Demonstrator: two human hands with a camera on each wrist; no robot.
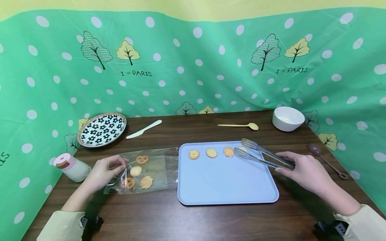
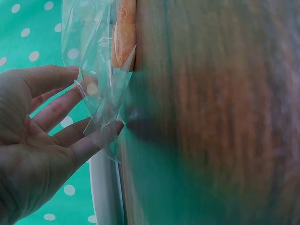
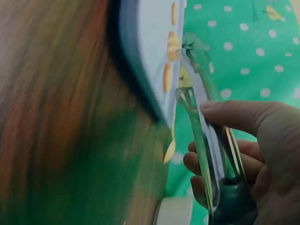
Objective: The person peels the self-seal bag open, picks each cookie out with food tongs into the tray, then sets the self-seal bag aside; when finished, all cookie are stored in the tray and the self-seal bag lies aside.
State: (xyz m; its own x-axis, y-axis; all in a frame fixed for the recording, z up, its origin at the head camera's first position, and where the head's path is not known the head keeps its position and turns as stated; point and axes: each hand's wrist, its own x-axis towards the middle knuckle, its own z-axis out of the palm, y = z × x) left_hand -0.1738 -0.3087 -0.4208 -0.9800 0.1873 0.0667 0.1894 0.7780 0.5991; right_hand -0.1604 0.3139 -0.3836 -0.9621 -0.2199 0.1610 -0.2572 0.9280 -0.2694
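My left hand [image 1: 105, 170] grips the gathered left end of a clear plastic bag [image 1: 158, 170]; thumb and fingers meet the film in the left wrist view. Several cookies lie inside the bag, among them pretzel-shaped ones [image 1: 142, 159] and a swirled one [image 1: 146, 182]. My right hand [image 1: 306, 169] holds metal tongs [image 1: 265, 157] with their tips apart, over the upper right of a light blue tray [image 1: 226, 182]. A row of cookies runs along the tray's far side: a ring-shaped one [image 1: 194, 154], a round one [image 1: 211, 153], a ridged one [image 1: 228, 152] and a pale one [image 1: 242, 149] beside the tong tips.
A flower-patterned plate [image 1: 102, 130], a white knife [image 1: 144, 129], a pale spoon [image 1: 238, 125] and a white bowl [image 1: 288, 118] stand along the back. A pink-lidded jar [image 1: 72, 167] is at left, a brown spoon [image 1: 327, 160] at right. A green curtain [image 1: 193, 67] encloses the table.
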